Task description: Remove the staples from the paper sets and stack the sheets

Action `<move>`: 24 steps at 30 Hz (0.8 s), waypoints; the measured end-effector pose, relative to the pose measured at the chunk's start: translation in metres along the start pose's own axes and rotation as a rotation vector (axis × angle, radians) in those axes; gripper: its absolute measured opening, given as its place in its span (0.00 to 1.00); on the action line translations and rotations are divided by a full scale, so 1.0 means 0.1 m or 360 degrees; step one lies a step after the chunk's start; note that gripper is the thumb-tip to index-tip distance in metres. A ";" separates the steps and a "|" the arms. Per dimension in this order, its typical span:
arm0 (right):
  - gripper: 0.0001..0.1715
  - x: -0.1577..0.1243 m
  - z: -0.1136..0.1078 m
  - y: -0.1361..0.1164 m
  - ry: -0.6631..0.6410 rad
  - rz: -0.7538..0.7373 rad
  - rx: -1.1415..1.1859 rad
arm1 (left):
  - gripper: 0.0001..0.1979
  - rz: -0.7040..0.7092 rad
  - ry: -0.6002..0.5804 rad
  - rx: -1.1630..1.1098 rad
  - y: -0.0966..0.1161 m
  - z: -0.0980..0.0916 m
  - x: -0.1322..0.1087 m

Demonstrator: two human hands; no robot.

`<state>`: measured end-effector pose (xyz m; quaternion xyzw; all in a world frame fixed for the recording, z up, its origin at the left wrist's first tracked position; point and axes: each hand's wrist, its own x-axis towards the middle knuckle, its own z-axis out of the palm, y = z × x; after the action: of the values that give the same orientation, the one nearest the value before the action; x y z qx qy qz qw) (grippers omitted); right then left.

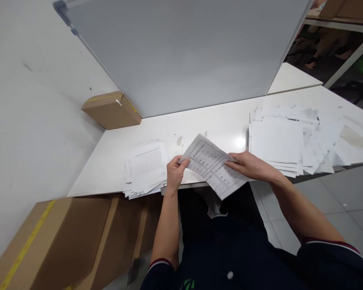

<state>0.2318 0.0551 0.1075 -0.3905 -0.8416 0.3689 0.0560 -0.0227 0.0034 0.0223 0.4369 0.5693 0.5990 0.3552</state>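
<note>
A printed sheet of paper with boxed tables of text is tilted over the front edge of the white table. My left hand pinches its left corner between thumb and fingers. On the sheet's right side, my right hand grips the edge, the thumb and fingers lying along the print. Left of my left hand lies a loose stack of printed papers. A larger, uneven pile of papers sits to the right, beyond my right hand.
A grey-white board stands upright along the table's back. One cardboard box rests at the back left corner by the wall. Large taped cardboard boxes stand on the floor at left. Other people's legs and feet show at upper right.
</note>
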 end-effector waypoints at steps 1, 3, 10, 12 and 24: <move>0.18 -0.01 0.10 0.10 -0.0029 0.0061 0.0274 | 0.15 -0.0021 -0.0003 0.0035 -0.02 0.01 0.01; 0.18 -0.04 0.34 0.31 -0.0089 0.0265 0.0785 | 0.17 -0.0050 0.0001 0.0180 -0.11 0.06 0.02; 0.18 -0.19 1.01 0.71 0.0182 0.0683 0.1615 | 0.16 0.0126 0.0035 0.0666 -0.54 0.30 0.07; 0.18 -0.20 1.03 0.73 0.0243 0.0702 0.1674 | 0.16 0.0203 -0.0006 0.0712 -0.58 0.36 0.12; 0.20 -0.13 0.91 0.76 0.0335 0.0801 0.1754 | 0.24 0.0514 -0.0259 0.1223 -0.56 0.43 0.16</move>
<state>0.2522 0.0254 -0.0062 -0.5252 -0.3989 0.7111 0.2437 0.0074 0.0400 -0.0325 0.6670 0.6456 0.3547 0.1118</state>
